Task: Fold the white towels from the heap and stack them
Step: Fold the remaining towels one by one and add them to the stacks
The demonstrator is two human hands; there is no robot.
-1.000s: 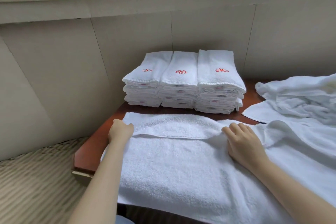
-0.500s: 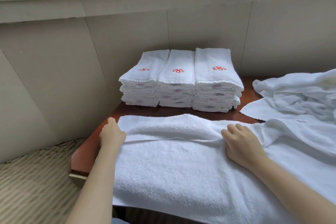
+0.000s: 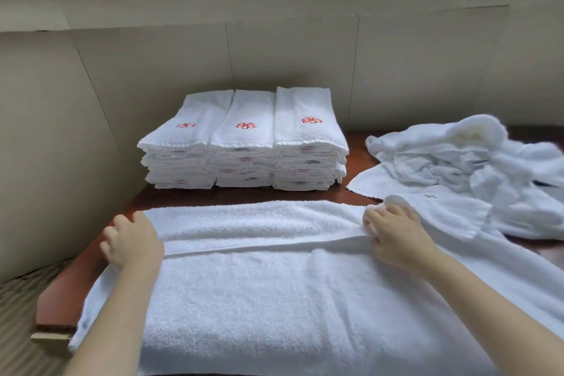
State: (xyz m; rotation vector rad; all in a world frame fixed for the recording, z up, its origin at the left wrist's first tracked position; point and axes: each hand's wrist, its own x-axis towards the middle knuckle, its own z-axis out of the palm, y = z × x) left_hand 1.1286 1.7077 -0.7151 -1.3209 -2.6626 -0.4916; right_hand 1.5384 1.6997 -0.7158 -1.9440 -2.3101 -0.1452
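Observation:
A large white towel (image 3: 259, 299) lies spread across the near part of the red-brown table (image 3: 61, 293), its far strip folded over toward me. My left hand (image 3: 131, 241) grips the left end of that fold with curled fingers. At the right end of the fold, my right hand (image 3: 393, 235) pinches the cloth, and a bit of towel bulges above its fingers. Three side-by-side stacks of folded white towels (image 3: 244, 143) with red emblems stand at the back against the wall. The heap of loose white towels (image 3: 457, 162) lies at the right.
A beige panelled wall (image 3: 290, 64) with a window sill above closes the back and left of the table. The table's left corner (image 3: 48, 327) overhangs a striped floor covering (image 3: 15, 314). A strip of bare wood (image 3: 244, 194) shows between the stacks and the spread towel.
The folded strip's edge has come a little nearer to me. My left hand slid out to the towel's left end, and my right hand's fingers curled onto the fold.

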